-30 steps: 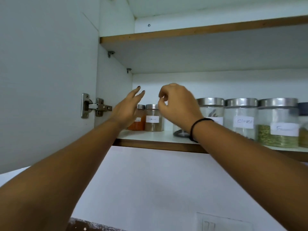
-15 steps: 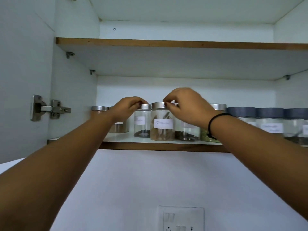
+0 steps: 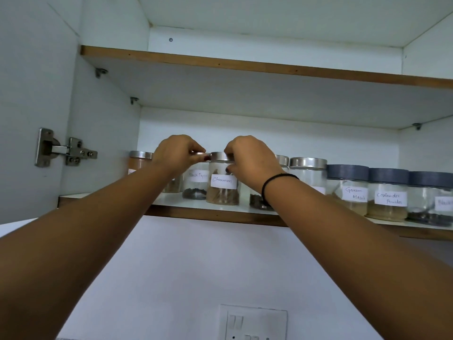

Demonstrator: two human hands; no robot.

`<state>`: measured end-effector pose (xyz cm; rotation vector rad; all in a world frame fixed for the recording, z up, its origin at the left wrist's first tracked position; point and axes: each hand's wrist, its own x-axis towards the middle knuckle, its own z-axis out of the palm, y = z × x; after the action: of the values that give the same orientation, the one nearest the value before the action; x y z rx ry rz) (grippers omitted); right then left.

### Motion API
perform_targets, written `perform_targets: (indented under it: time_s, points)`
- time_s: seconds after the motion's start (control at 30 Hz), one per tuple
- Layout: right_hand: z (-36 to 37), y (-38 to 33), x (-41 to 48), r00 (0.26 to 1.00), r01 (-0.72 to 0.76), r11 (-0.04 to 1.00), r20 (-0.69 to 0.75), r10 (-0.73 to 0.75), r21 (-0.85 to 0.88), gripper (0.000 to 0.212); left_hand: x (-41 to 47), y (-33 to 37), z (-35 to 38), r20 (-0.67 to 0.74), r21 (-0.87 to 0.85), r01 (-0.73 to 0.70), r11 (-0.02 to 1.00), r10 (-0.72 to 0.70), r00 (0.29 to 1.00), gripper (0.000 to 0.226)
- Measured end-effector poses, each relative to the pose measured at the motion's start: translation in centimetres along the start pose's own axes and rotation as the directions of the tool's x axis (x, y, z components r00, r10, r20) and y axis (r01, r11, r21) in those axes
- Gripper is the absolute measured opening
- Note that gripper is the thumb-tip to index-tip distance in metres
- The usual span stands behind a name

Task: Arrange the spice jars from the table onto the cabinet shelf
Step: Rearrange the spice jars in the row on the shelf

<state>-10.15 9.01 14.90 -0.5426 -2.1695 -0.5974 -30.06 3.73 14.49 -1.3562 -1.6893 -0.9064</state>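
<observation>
The cinnamon jar (image 3: 223,190) stood on the shelf (image 3: 210,215), just beside the pepper jar (image 3: 195,186). The right grip (image 3: 250,160) pinched the cinnamon lid. The left grip (image 3: 177,153) pinched the pepper lid. A good way would be to slide each jar slowly, keep it flat with its label facing out, and not bump the other jars (image 3: 307,173).

Handwritten white labels: the cinnamon jar (image 3: 222,192) reads "Cinnamon", and the pepper jar (image 3: 196,186) beside it "Black Pep…" — partly covered. The garam masala jar (image 3: 348,201) reads "Garam Masala", the coriander jar (image 3: 388,208) "Coriander Powder".
</observation>
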Motion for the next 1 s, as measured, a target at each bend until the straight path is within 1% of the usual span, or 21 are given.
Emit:
perform_targets:
  time_s: [0.1,0.2,0.33,0.43,0.67,1.0]
  points:
    - [0.5,-0.6,0.7,0.999,-0.009,0.998,0.031,0.011,-0.067,0.026,0.5,-0.2,0.8,0.059,0.035,-0.016,0.999,0.014,0.998,0.030]
    - [0.9,-0.9,1.2,0.998,-0.011,0.994,0.059,0.018,-0.107,0.039,1.1,-1.1,0.9,0.107,-0.010,0.029,1.000,-0.028,0.994,0.027]
    - [1.4,-1.2,1.6,0.996,0.017,0.985,0.093,-0.001,-0.172,0.041,1.9,-1.9,0.8,0.164,-0.084,0.091,0.992,-0.077,0.983,0.027]
    - [1.9,-1.3,1.9,0.995,0.022,0.983,0.101,-0.003,-0.182,0.041,2.2,-2.2,1.2,0.180,-0.122,0.119,0.985,-0.096,0.979,0.028]
    - [2.7,-1.4,3.0,0.991,0.027,0.981,0.131,-0.001,-0.192,0.040,3.2,-2.5,2.0,0.220,-0.147,0.168,0.975,-0.133,0.966,0.031]
    - [4.7,-0.8,5.3,0.986,0.000,0.985,0.164,0.029,-0.175,0.041,3.9,-3.9,3.1,0.212,-0.187,0.169,0.968,-0.129,0.969,0.028]
